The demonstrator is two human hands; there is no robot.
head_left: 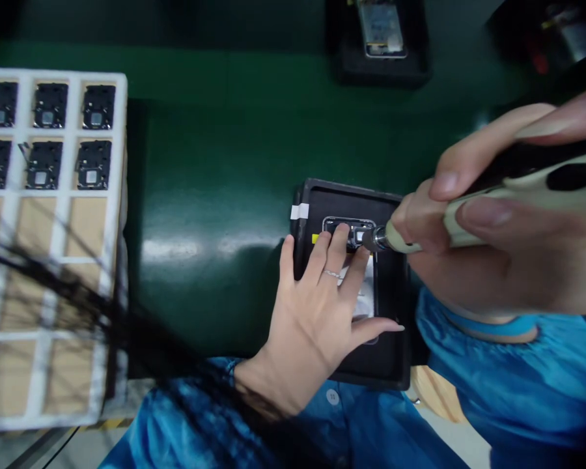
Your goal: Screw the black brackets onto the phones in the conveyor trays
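Observation:
My left hand [320, 306] lies flat with fingers spread on a phone-like device [366, 286] seated in a black fixture tray [393, 293] on the green belt. A ring sits on one finger. My right hand [508, 221] is wrapped round a cream and black electric screwdriver [473, 215]. Its metal tip [371, 238] touches the upper end of the device, just beside my left fingertips. Both sleeves are blue.
A white gridded tray [53, 247] at the left holds several small black modules [49, 133] in its top rows; lower cells show cardboard. A second black fixture [381, 42] with a device sits farther along the green belt [215, 195]. Dark hair strands hang at lower left.

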